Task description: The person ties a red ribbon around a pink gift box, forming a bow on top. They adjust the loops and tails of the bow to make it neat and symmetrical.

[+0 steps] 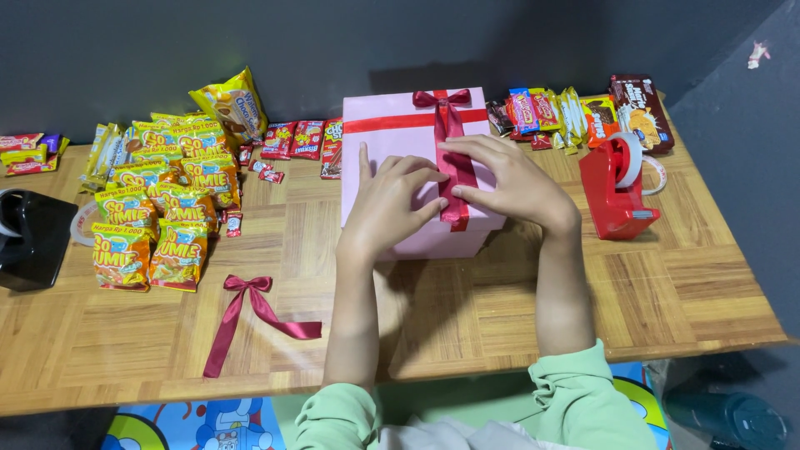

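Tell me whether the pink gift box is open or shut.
Shut. The pink gift box has its lid seated flat on the base, red ribbon crossing it, and both hands press on top.

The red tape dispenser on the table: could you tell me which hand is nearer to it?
Right. The right hand rests on the pink box beside the tape dispenser; the left hand lies farther off.

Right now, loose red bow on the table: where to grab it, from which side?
Judging by its pose, pinch the loose red bow at its centre knot, coming straight down from above. It lies flat on the wooden table with its tails trailing toward the near edge, so the raised knot is the only part fingers can close around. Both hands are on the pink box.
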